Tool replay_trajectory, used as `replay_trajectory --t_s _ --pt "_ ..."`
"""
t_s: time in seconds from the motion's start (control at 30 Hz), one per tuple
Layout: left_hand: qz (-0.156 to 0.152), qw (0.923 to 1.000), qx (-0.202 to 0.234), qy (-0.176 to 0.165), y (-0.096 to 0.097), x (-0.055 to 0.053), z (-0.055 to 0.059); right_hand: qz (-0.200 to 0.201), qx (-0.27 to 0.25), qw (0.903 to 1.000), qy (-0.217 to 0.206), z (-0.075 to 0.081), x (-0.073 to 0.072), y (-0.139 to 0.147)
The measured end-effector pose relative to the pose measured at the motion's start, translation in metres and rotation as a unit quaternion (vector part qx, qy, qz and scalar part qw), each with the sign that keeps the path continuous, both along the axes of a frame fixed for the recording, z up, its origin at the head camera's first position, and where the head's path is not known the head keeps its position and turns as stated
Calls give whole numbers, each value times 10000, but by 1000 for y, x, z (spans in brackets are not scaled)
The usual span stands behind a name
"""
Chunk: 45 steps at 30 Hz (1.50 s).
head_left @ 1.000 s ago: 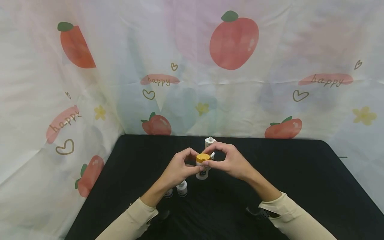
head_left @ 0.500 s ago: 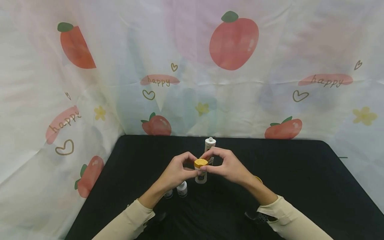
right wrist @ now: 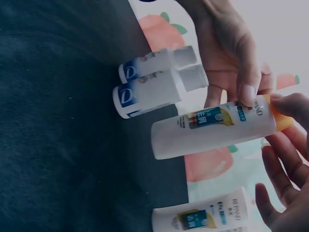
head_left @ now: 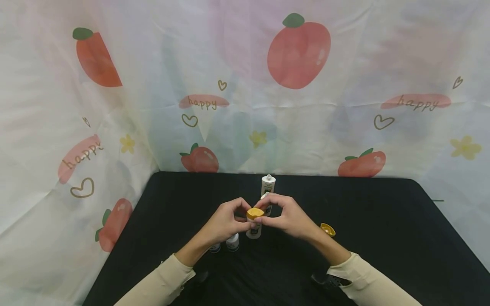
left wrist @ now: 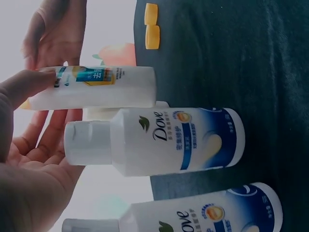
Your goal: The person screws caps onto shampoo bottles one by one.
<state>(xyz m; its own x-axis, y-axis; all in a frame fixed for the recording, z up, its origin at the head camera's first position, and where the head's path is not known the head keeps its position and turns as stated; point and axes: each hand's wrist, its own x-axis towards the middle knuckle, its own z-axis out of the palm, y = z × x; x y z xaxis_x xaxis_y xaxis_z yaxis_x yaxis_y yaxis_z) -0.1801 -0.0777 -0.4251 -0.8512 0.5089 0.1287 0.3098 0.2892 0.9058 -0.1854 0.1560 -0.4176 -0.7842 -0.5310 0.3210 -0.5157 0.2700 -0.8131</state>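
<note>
A white shampoo bottle (head_left: 253,232) with a yellow cap (head_left: 255,213) stands upright between my two hands. My left hand (head_left: 225,221) grips the upper body of the bottle, its thumb lying across the label in the left wrist view. With thumb and fingertips my right hand (head_left: 286,215) pinches the yellow cap on top. Seen from the right wrist, the bottle (right wrist: 212,128) shows its teal and yellow label. Behind the right hand stands a white bottle (head_left: 268,183) with a bare neck; a second one is mostly hidden by the fingers.
Two white and blue Dove bottles, a nearer one (head_left: 232,242) and one beside it (head_left: 215,247), stand below my left wrist. Past my right forearm a yellow cap (head_left: 327,230) lies on the black table (head_left: 383,238); the left wrist view shows two yellow caps (left wrist: 152,37). Printed cloth hangs behind.
Both hands and the shampoo bottle have moved toward me and slightly left. A loose yellow cap has come out from behind my right forearm. Each hand keeps its hold.
</note>
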Motion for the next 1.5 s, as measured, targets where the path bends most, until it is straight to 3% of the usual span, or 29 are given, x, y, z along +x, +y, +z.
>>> replay_trajectory --t_s 0.3,0.53,1.03,1.5 --pt "-24 9969 -712 328 -5 -4 -3 26 -140 9999 -12 -12 0 -4" --pt "-306 9923 -1093 504 -8 -6 -1 81 -94 9999 -31 -18 -1 -7" --pt "-899 9792 -1802 225 -10 -13 -1 274 63 9995 -124 -26 4 -10" --pt "-1025 9753 -1945 226 -6 -14 0 295 281 9990 -173 -25 3 -6"
